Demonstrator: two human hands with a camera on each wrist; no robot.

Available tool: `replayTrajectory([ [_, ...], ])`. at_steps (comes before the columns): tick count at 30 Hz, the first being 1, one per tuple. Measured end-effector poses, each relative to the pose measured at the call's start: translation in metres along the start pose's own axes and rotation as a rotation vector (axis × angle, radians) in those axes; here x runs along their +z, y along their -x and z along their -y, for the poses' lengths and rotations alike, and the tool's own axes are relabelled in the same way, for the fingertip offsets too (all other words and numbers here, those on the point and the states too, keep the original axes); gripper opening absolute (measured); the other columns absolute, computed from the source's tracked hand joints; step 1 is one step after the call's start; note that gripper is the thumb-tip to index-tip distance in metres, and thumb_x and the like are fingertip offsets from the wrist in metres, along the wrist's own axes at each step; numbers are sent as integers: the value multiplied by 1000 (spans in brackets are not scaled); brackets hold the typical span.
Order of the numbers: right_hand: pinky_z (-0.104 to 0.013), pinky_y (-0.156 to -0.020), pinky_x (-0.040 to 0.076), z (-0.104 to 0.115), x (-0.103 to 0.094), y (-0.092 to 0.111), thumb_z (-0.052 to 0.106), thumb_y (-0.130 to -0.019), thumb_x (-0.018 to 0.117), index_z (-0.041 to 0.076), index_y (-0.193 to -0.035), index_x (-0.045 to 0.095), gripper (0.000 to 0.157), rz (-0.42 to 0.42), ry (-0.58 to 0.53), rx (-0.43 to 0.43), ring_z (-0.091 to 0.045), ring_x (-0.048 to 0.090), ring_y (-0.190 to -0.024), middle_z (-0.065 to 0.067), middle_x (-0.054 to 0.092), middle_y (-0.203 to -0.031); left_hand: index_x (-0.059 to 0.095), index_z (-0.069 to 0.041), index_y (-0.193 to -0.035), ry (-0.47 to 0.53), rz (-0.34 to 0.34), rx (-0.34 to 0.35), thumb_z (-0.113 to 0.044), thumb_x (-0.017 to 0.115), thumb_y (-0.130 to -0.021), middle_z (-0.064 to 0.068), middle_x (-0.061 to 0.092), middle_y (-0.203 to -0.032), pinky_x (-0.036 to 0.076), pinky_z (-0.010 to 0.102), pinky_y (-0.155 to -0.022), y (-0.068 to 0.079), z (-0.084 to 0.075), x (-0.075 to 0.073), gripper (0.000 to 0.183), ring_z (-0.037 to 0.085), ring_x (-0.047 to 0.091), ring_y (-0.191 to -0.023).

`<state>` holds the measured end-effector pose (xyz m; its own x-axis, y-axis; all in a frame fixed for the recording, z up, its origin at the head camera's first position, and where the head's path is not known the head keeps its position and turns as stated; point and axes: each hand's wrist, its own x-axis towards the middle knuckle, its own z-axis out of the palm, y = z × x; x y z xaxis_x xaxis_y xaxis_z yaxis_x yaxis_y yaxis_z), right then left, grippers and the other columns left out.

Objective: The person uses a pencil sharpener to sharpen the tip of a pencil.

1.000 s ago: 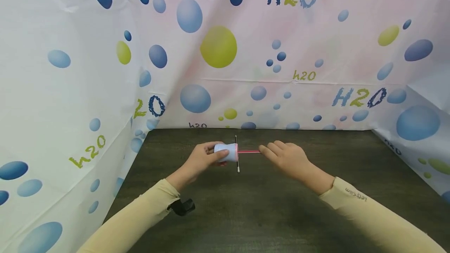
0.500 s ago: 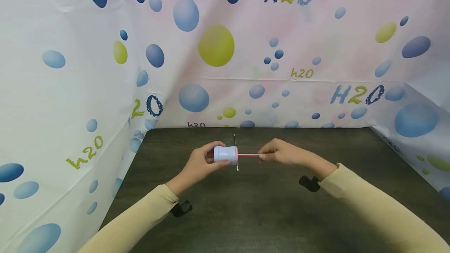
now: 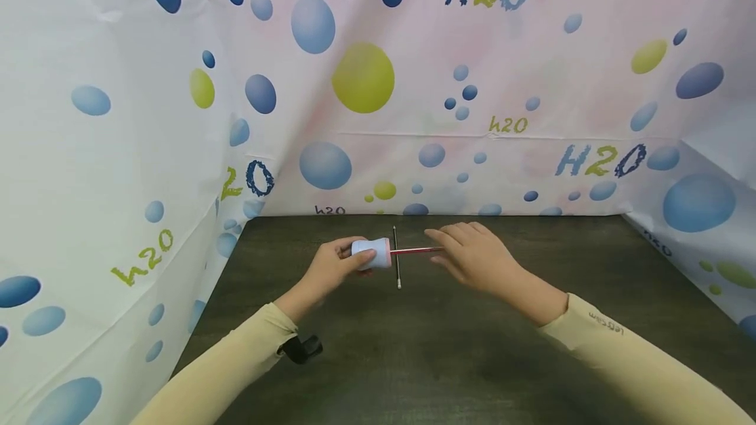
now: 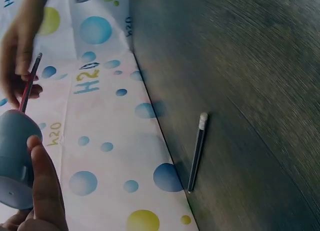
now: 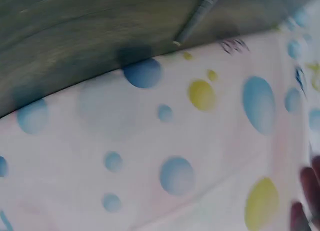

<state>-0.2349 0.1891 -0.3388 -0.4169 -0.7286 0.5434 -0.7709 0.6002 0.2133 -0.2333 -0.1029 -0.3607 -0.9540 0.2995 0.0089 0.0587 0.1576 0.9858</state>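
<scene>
My left hand (image 3: 323,272) grips a light blue, waisted pencil sharpener (image 3: 371,254) with a pink rim, held on its side above the table. From its pink end a red pencil (image 3: 413,251) sticks out to the right. Around the pencil's free end is my right hand (image 3: 475,258), fingers fairly straight and spread from the thumb; no pinch shows. In the left wrist view the sharpener (image 4: 17,156) tilts and the red pencil (image 4: 30,83) passes in front of the right hand's fingers (image 4: 24,56). The right wrist view shows only blurred fingertips (image 5: 310,191).
A black pencil (image 3: 397,267) with a white end lies on the dark wooden table (image 3: 437,359), just beyond the sharpener's pink end. A white sheet (image 3: 520,71) with coloured dots and lettering stands behind the table and along both sides.
The right hand turned palm-up-to-side with a thumb pinch on the red pencil, then rolled back over with its fingers loosened. The sharpener shifted slightly left, clear of the black pencil.
</scene>
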Motion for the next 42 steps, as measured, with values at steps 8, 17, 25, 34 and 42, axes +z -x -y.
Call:
replayTrajectory([
  [8, -22, -49, 38, 4, 19, 11, 2, -109, 25, 5, -107, 65, 40, -324, 306, -235, -15, 53, -67, -3, 60, -82, 56, 10, -137, 42, 78, -58, -21, 65, -100, 16, 74, -105, 63, 35, -83, 2, -3, 0, 49, 7, 72, -75],
  [17, -22, -52, 48, 9, -1, 3, 0, -90, 69, 4, -103, 75, 15, 54, -148, 66, -12, 69, -66, -4, 78, -87, 62, 3, -131, -145, 31, 116, -10, 76, -92, 27, 66, -122, 62, 32, -84, 6, -1, 4, 43, 21, 72, -101],
  [25, -23, -48, 29, -26, -9, -11, 12, -108, 46, -6, -100, 67, 29, 728, -1133, 383, -4, 28, -50, 1, 45, -60, 66, -2, -123, -356, 10, 315, -12, 83, -86, 24, 73, -112, 64, 31, -78, 13, 3, 7, 42, 26, 75, -91],
  [34, -30, -65, 53, -9, -2, -6, 43, -111, 37, 0, -127, 66, 54, 254, -442, 121, -10, 65, -73, -4, 73, -91, 65, 3, -127, -130, -31, 88, -14, 75, -93, 26, 70, -117, 64, 34, -81, 4, 4, 4, 39, 23, 76, -98],
  [42, -23, -50, 37, 3, 8, 15, -1, -96, 64, 6, -114, 63, 20, -189, 250, -171, -15, 53, -68, -3, 58, -86, 62, 9, -130, 18, 30, -41, -22, 68, -99, 13, 76, -97, 63, 43, -84, 3, -1, 5, 45, 7, 73, -72],
])
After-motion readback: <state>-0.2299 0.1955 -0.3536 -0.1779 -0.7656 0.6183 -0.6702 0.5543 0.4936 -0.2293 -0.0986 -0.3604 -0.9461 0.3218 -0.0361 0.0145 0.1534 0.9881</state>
